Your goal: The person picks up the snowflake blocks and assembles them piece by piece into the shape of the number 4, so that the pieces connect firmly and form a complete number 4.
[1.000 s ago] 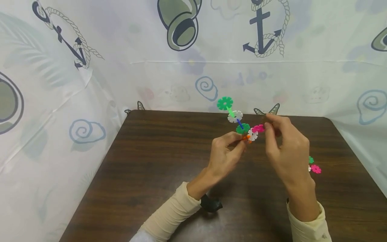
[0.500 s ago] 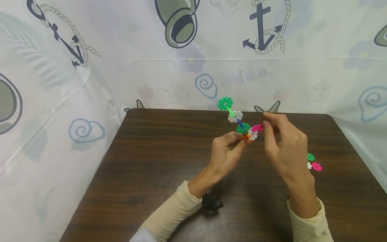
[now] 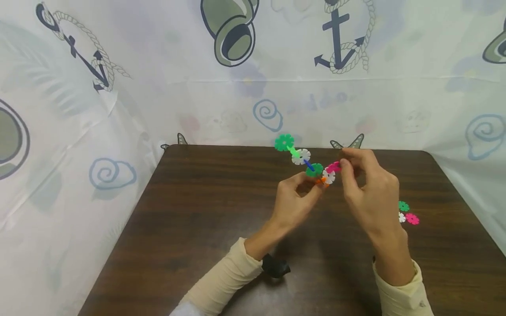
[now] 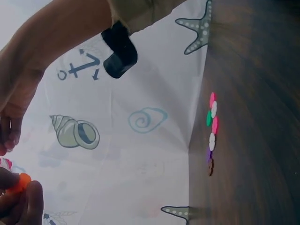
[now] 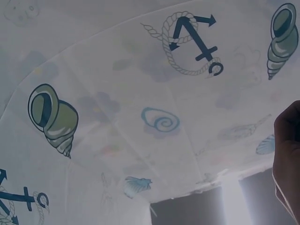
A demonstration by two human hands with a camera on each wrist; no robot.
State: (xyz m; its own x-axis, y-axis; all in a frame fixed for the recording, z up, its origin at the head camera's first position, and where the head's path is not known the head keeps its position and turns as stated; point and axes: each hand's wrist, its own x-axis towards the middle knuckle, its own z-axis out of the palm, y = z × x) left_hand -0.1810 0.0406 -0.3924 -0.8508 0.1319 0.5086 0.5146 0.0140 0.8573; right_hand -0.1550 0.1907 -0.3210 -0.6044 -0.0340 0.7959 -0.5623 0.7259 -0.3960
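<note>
In the head view, nearest: left sleeve (image 3: 223, 276) near 6 o'clock, right sleeve (image 3: 401, 285) near 4, both cream. Just beside left cuff, black object (image 3: 275, 267); cannot tell whether worn or lying loose.

Beyond the cuffs, left grip (image 3: 294, 204) between 4 and 5 o'clock of centre, thumb and fingers pinched on orange disc (image 3: 323, 180); in the left wrist view, seen at 8 o'clock between fingertips. Right grip (image 3: 371, 193) just past 3 o'clock, thumb and forefinger tips brought together on pink disc (image 3: 333, 167), gap between tips hidden.

Held in the air between both, over dark surface (image 3: 189, 228): chain (image 3: 302, 157) of notched discs. From orange disc toward 10 or 11 o'clock: dark green disc (image 3: 314, 170), blue disc (image 3: 309, 165) edge-on, upper white disc (image 3: 304, 156), light green disc (image 3: 293, 152), then green disc (image 3: 284, 142) at the tip. Toward 2 o'clock: lower white disc (image 3: 330, 176), next to pink disc.

Farther, on surface, partly behind right wrist: row (image 4: 214, 125) of pink, white, green, pink, white, purple and brown discs.

Farthest, across 12 o'clock: white cloth (image 3: 221, 105) printed with 2 anchors and shells.
</note>
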